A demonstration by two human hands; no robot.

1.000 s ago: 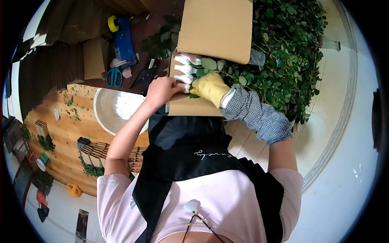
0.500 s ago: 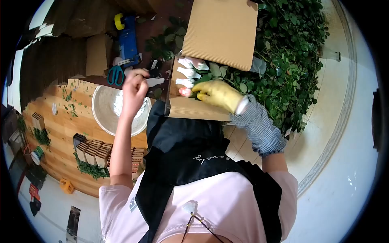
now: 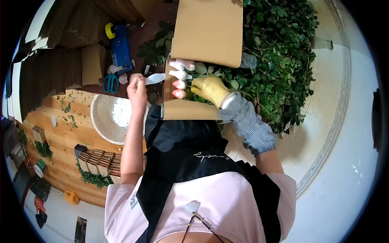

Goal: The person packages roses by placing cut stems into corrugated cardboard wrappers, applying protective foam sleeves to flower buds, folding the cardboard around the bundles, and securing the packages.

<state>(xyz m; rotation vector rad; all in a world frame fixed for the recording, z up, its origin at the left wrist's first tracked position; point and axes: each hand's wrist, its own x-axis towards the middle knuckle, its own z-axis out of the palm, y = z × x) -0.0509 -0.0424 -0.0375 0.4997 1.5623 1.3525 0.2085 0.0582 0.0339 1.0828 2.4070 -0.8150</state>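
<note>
My bare left hand (image 3: 137,89) is closed on one end of a white mesh sleeve (image 3: 155,78), which stretches toward the open cardboard box. In the box, two pink roses (image 3: 178,94) show bare heads. Beside them lie roses still covered by white mesh sleeves (image 3: 180,75). My right hand (image 3: 210,90), in a yellow glove with a striped cuff, is closed around the neck of a bare rose just below its head; its fingertips are partly hidden among the leaves.
The corrugated cardboard flap (image 3: 208,32) rises behind the roses. Dense leafy stems (image 3: 279,60) fill the right. A white tub (image 3: 101,127) with white sleeves stands on the floor at left. Teal scissors (image 3: 110,83) and a blue tape dispenser (image 3: 120,48) lie on the table.
One more rose head is bare, its mesh sleeve gone. My left hand has moved slightly, with a sleeve stretched from its fingers. My right hand stays by the rose necks.
</note>
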